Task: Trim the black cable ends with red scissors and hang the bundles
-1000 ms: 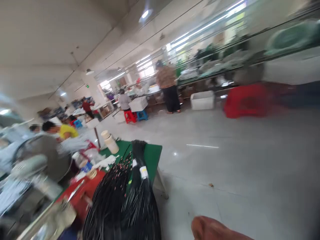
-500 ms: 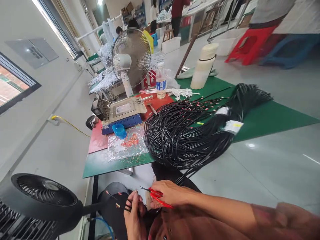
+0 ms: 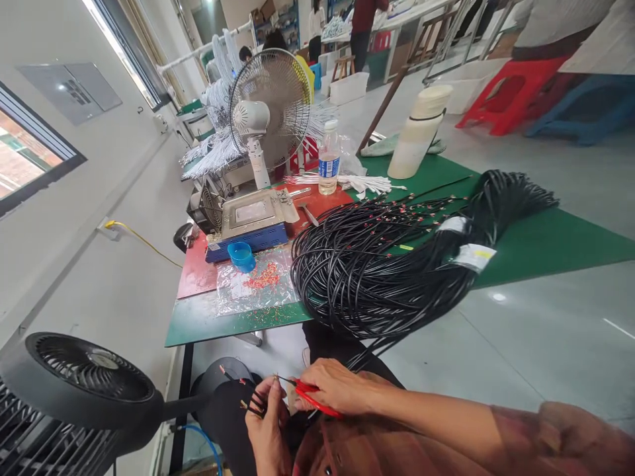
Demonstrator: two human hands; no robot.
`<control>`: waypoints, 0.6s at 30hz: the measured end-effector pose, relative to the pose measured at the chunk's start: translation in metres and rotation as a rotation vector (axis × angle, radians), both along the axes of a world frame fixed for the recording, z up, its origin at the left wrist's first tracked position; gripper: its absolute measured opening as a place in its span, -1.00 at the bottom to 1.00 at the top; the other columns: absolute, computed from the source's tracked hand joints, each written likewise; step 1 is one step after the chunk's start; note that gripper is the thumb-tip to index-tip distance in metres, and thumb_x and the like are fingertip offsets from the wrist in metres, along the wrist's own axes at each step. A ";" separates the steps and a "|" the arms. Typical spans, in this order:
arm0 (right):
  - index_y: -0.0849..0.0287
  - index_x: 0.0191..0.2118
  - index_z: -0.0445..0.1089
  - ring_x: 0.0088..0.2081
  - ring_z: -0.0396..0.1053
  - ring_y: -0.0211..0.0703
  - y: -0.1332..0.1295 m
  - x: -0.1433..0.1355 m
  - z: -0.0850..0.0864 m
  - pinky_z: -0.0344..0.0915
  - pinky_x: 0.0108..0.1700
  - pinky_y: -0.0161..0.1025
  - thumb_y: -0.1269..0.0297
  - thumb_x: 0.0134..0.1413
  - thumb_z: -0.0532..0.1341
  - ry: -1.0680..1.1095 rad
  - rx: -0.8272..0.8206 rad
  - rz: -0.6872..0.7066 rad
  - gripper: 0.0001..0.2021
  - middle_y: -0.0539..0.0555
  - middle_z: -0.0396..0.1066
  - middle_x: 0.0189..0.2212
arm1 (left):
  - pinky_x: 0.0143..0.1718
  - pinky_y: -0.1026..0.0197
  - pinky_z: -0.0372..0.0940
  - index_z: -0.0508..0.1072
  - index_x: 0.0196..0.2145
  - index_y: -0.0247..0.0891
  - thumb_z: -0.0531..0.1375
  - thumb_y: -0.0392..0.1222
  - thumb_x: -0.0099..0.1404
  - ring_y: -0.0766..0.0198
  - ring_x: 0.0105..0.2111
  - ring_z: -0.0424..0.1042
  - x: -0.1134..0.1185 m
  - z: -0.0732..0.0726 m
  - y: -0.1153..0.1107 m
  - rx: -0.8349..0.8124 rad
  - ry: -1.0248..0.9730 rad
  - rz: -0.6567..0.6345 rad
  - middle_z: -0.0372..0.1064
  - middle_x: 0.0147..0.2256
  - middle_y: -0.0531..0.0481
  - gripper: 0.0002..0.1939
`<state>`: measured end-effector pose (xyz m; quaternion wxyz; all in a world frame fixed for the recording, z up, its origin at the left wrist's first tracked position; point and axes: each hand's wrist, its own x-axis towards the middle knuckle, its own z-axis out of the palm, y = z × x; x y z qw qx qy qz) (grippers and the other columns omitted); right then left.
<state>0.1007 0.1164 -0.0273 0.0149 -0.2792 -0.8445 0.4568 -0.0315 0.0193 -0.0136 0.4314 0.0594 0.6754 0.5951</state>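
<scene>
My left hand (image 3: 268, 413) pinches several black cables (image 3: 256, 403) above my lap, their stripped ends with small coloured wires fanning out to the left. One cable end pokes up between its thumb and fingertips. My right hand (image 3: 331, 389) is closed around red-handled scissors (image 3: 313, 395). The dark blades point left and reach that cable end at my left thumb tip. Whether the blades touch the wire I cannot tell. A large bundle of black cables (image 3: 377, 277) lies on the table in front, with some strands hanging over its edge towards my lap.
On the green table (image 3: 198, 330) are a blue-sided heating device (image 3: 258, 228), a blue cup (image 3: 241, 256), a plastic bag (image 3: 231, 297) with orange bits, a bottle (image 3: 328, 162) and a cream flask (image 3: 419, 135). A black fan (image 3: 94, 377) stands close at left. Other people work behind.
My right hand has brought the scissors' tips to the cable end in my left hand; before, they were a little apart. The camera view has shifted slightly.
</scene>
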 end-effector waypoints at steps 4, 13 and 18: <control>0.29 -0.65 0.32 -0.62 -0.03 -0.40 0.000 -0.004 0.001 -0.17 -0.56 -0.37 0.01 -0.03 0.17 -0.012 -0.171 -0.053 -0.58 -0.06 0.08 -0.73 | -0.68 0.44 -0.07 0.45 -0.40 -0.33 0.33 -0.02 -0.10 0.59 -0.70 0.01 -0.001 0.000 -0.001 -0.005 0.009 -0.032 0.20 -0.68 0.19 -0.64; 0.25 -0.61 0.27 -0.74 0.00 -0.41 0.002 -0.027 0.007 -0.08 -0.68 -0.41 -0.16 -0.16 0.19 0.387 -0.911 -0.222 -0.52 -0.12 0.09 -0.80 | -0.59 0.41 0.04 0.45 -0.37 -0.30 0.36 -0.11 -0.13 0.54 -0.66 0.10 0.003 0.007 -0.008 0.067 -0.156 -0.052 0.23 -0.70 0.16 -0.66; 0.27 -0.62 0.27 -0.76 0.00 -0.44 -0.001 -0.037 0.005 -0.11 -0.71 -0.42 -0.13 -0.21 0.26 0.416 -1.034 -0.241 -0.52 -0.13 0.12 -0.80 | -0.56 0.39 0.04 0.45 -0.43 -0.31 0.31 -0.11 -0.05 0.52 -0.65 0.10 0.003 0.007 -0.012 0.084 -0.167 -0.079 0.22 -0.72 0.14 -0.76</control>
